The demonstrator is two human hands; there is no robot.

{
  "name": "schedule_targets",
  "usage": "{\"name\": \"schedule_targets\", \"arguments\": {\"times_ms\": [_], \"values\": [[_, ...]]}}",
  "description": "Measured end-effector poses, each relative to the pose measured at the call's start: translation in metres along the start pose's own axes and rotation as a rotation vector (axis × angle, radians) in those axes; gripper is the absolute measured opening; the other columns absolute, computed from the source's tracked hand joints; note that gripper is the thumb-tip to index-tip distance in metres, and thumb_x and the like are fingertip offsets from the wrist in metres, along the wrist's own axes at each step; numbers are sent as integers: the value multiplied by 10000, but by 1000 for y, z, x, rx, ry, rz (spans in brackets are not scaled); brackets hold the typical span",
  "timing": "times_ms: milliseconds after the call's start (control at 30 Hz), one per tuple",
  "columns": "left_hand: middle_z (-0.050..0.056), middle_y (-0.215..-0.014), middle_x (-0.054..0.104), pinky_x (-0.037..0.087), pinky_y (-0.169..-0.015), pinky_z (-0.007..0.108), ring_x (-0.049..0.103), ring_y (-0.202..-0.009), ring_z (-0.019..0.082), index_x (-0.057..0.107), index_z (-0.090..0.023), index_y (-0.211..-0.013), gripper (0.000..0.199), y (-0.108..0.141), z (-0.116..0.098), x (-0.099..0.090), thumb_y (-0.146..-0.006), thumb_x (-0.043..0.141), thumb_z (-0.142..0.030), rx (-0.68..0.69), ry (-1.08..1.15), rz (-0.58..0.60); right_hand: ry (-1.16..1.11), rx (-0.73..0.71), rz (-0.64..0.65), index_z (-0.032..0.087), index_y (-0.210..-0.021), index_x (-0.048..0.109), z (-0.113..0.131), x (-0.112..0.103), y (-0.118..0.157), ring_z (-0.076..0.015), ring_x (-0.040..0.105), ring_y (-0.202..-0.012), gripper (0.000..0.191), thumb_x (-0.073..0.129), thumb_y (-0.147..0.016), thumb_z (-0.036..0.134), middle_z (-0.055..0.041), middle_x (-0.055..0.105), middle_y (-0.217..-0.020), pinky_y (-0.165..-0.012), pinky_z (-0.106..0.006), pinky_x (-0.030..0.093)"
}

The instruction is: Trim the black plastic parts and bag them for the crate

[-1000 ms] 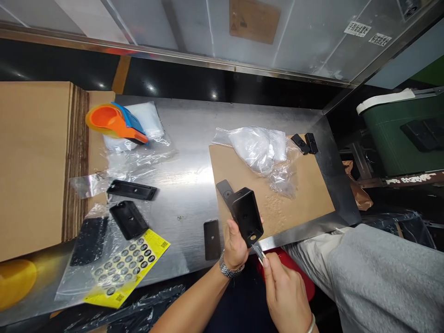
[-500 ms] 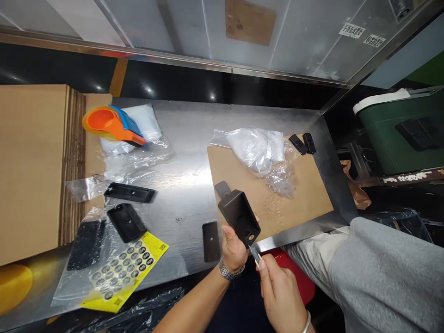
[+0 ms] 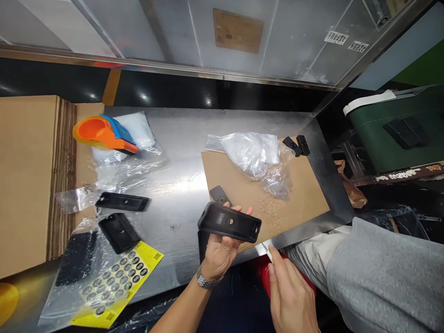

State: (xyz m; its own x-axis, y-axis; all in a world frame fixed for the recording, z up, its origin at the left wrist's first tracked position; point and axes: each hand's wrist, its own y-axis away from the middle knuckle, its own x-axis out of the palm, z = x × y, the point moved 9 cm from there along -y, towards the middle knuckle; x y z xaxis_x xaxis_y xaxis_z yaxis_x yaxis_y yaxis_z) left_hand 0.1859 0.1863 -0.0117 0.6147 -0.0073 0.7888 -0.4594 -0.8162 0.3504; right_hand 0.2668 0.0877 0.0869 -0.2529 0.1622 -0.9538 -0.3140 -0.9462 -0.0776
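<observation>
Chinese-labelled panel beyond held tray

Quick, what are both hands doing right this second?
Left hand: holding a hollow black part, open side showing.
Right hand: closed on a slim pale-handled tool.

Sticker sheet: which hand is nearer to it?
Left. The left hand, holding a black case, is to the right of the sticker sheet; the right hand, gripping a thin tool, is farther right.
</observation>
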Motion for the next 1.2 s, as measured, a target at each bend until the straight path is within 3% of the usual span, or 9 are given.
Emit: {"name": "schedule_targets", "arguments": {"times_ms": [133, 300, 833, 1200], "values": [[24, -1193, 481, 460, -844, 451, 418, -1162, 330, 483, -378, -1136, 584, 1, -4, 2, -596, 706, -393, 30, -8, 29, 73, -32, 35, 126, -1223, 470, 3, 3, 2, -146, 554, -583, 381, 350, -885, 253, -60, 565, -664, -509, -230, 403], [19, -1205, 485, 430, -881, 466, 425, -1160, 323, 482, -395, -1140, 577, 2, -4, -1, -605, 697, -401, 56, -18, 36, 144, -6, 48, 139, -1192, 504, 5, 1, 3, -152, 532, -588, 364, 335, -887, 243, -51, 535, -651, -518, -250, 371], [13, -1231, 461, 435, -910, 422, 413, -1172, 305, 394, -357, -1229, 547, 1, -4, 13, -723, 602, -359, 164, -11, 210, 234, -103, -8, 123, -1187, 509, 8, 0, 4, -126, 480, -528, 370, 342, -873, 225, -30, 492, -612, -489, -242, 340], [13, -1208, 470, 426, -925, 416, 411, -1172, 306, 399, -344, -1228, 528, 3, -6, 15, -736, 591, -336, 167, -23, 210, 295, -144, -26, 128, -1176, 516, 6, -2, 4, -117, 460, -519, 366, 342, -865, 211, -18, 460, -592, -492, -241, 312]]}}
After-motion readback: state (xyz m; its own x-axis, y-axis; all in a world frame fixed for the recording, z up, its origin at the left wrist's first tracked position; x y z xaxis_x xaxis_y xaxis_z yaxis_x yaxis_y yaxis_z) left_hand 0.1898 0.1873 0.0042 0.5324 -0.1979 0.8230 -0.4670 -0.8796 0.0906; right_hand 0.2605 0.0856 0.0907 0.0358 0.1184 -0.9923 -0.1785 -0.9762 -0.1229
